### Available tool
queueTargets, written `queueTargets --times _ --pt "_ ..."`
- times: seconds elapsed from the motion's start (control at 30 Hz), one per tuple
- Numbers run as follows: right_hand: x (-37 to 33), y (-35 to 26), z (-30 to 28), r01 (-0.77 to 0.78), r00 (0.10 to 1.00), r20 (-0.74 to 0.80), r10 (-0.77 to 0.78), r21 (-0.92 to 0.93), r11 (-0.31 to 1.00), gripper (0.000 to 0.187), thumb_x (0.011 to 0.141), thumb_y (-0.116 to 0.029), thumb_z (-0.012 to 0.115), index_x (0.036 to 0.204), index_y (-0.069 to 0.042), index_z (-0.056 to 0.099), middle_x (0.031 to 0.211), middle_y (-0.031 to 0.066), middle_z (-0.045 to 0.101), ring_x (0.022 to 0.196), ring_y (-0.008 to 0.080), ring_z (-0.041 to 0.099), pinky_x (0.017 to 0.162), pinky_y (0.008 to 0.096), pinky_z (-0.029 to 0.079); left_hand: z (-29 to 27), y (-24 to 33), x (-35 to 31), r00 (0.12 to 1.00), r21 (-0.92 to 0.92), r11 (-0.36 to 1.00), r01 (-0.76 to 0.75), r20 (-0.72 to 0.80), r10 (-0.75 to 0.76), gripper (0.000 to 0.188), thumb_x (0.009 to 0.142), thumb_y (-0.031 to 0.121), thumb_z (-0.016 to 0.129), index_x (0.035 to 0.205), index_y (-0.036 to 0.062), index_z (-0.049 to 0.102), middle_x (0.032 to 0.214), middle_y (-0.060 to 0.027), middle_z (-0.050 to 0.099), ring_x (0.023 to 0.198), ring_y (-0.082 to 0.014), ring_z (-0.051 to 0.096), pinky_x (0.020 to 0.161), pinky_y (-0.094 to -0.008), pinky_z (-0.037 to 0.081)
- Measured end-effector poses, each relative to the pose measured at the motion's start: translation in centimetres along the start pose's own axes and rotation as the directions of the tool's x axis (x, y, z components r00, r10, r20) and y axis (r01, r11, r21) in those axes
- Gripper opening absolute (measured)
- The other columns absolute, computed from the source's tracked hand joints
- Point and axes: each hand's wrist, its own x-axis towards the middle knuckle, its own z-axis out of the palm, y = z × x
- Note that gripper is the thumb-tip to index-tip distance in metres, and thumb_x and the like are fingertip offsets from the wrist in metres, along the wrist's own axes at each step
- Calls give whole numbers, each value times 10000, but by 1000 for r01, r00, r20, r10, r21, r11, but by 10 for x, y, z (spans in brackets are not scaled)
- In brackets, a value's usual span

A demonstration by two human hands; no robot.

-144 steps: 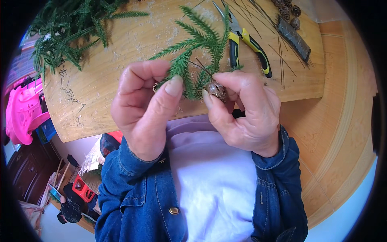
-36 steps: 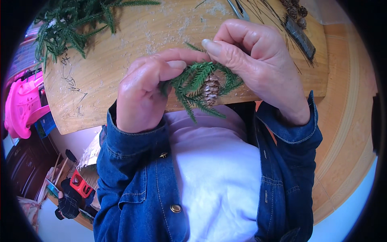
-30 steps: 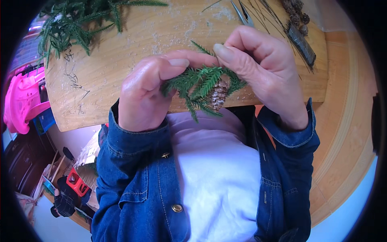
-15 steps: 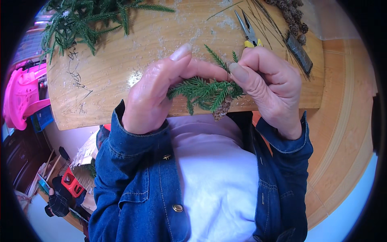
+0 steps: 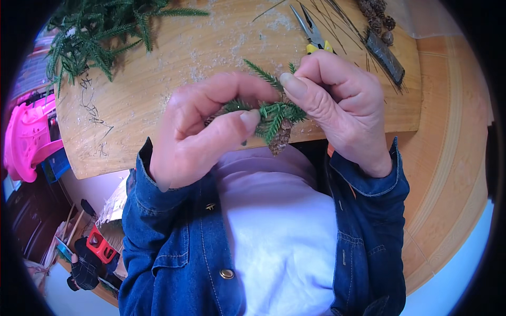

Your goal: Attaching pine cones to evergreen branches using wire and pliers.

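Observation:
Above the table's near edge, a green artificial pine sprig [image 5: 275,114] lies between my two hands. A brown pine cone [image 5: 280,138] hangs from its lower side. My left hand [image 5: 208,126] is closed around the sprig's left part, thumb on the needles and fingers behind. At the sprig's upper right end, my right hand [image 5: 342,100] pinches with thumb and forefinger beside the needle tips. Whatever lies inside that pinch is hidden by the thumb. Part of another cone seems to show behind my left fingers.
Yellow-handled long-nose pliers [image 5: 312,32] lie just beyond my right hand. Thin dark wires [image 5: 337,26], a dark wire bundle [image 5: 386,57] and several pine cones [image 5: 377,15] are at the far right. Green pine branches [image 5: 100,39] pile up far left. A pink plastic chair [image 5: 26,139] stands left of the table.
My left thumb has come down from its raised position onto the sprig, closing the hand around it. Both hands and the sprig appear slightly further left.

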Motion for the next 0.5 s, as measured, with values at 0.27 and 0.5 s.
queueTargets --times 0.27,0.5 --pt "-2 4 0 -65 997 -39 67 46 997 123 906 -98 623 836 -1 593 716 -47 508 653 28 434 575 175 343 7 -4 -5 988 -217 971 104 -92 -126 267 877 84 534 1093 -67 579 981 -75 624 901 -112 557 818 -233 427" --pt "-7 7 4 -8 991 -134 8 -3 1000 89 893 -70 633 875 10 600 743 -34 541 677 32 474 592 167 370 6 -15 -4 984 -255 964 74 -139 -112 251 907 96 575 1118 -40 586 924 -17 618 774 -53 516 710 -179 407"
